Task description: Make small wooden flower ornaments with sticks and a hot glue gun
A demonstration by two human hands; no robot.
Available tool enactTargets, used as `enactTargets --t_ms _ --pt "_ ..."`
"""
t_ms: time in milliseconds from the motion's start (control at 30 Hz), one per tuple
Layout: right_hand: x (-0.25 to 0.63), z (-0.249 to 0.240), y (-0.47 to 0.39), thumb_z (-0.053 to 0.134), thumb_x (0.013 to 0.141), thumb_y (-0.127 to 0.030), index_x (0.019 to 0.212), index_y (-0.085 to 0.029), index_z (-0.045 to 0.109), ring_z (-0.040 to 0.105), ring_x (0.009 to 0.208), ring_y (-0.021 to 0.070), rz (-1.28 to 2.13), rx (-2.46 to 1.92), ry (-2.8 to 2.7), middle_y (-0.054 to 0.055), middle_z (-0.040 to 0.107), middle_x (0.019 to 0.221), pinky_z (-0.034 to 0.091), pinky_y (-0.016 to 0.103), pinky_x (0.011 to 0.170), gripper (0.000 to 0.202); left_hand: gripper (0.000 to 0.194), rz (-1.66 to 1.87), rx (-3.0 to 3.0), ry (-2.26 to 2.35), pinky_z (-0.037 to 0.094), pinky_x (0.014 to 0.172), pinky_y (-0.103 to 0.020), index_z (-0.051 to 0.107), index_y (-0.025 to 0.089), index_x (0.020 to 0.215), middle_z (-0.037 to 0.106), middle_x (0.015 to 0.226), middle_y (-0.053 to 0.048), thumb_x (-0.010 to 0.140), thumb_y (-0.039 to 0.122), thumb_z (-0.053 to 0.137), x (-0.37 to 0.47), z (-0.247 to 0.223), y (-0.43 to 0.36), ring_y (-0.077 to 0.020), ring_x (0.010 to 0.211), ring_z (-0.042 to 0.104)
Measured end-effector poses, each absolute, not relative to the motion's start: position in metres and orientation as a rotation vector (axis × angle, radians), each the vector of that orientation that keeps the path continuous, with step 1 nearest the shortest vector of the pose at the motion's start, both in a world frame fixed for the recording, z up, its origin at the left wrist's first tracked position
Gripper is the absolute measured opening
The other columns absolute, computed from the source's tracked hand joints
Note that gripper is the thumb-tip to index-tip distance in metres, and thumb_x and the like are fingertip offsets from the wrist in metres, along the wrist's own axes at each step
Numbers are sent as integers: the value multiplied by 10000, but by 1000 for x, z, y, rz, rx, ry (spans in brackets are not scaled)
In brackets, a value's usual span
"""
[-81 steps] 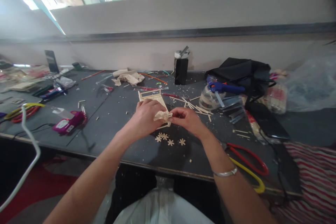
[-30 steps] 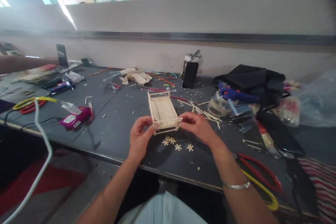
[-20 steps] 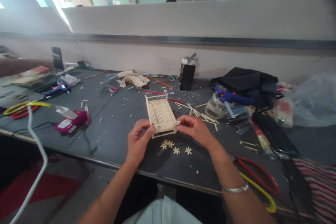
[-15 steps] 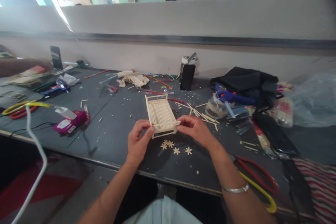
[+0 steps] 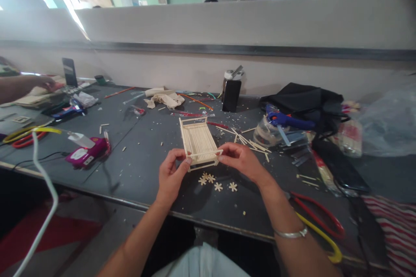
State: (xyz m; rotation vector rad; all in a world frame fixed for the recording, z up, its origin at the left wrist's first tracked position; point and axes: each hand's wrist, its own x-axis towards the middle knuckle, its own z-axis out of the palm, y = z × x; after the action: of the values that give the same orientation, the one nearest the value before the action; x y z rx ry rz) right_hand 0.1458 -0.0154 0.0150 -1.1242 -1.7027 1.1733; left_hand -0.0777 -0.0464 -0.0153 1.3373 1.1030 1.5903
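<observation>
A small bed-like frame of pale wooden sticks (image 5: 199,138) stands on the dark table, its slats running away from me. My left hand (image 5: 173,173) pinches its near left corner between thumb and fingers. At the near right corner, my right hand (image 5: 242,160) grips the end of the stick that crosses the near side. Just in front of the frame lie several small star-shaped wooden pieces (image 5: 218,186). Both hands' fingertips are partly hidden behind the sticks.
Loose sticks (image 5: 250,140), a blue glue gun (image 5: 289,120) and red-and-yellow-handled pliers (image 5: 318,216) lie to the right. A phone (image 5: 231,96) leans upright at the back. At left are a purple power strip (image 5: 87,152) and another person's arm (image 5: 26,86).
My hands and the stick frame stay nearly where they were. At the far left, the other person's arm has moved, and its hand now shows near the upright phone.
</observation>
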Motion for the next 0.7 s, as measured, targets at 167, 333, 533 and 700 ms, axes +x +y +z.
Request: enactTargets --t_ms 167,333,533,700 --pt "147 13 -14 701 763 -335 875 -209 695 580 683 146 1182 -1115 -1715 2 662 774 444 282 652 169 111 1555 1373 1104 427 784 -269 671 209 876 609 856 -14 805 286 707 -77 -16 -46 -160 842 544" --pt "147 12 -14 702 765 -338 877 -210 693 584 681 147 1171 -1119 -1714 2 663 774 450 281 649 170 75 1548 1414 1102 426 789 -268 664 213 854 605 846 -8 818 274 691 -79 -18 -44 -158 842 544" --pt "147 16 -17 671 777 -333 904 -200 674 576 692 143 1146 -1128 -1691 0 651 775 444 270 643 183 82 1548 1420 1106 432 771 -269 671 208 825 609 829 -11 797 277 705 -79 -17 -44 -162 825 546" --pt "149 20 -16 514 864 -317 953 -198 664 561 670 143 1078 -1170 -1641 5 634 753 438 265 596 211 77 1561 1393 1096 433 764 -270 671 211 801 606 810 -7 788 273 714 -78 -15 -45 -160 811 545"
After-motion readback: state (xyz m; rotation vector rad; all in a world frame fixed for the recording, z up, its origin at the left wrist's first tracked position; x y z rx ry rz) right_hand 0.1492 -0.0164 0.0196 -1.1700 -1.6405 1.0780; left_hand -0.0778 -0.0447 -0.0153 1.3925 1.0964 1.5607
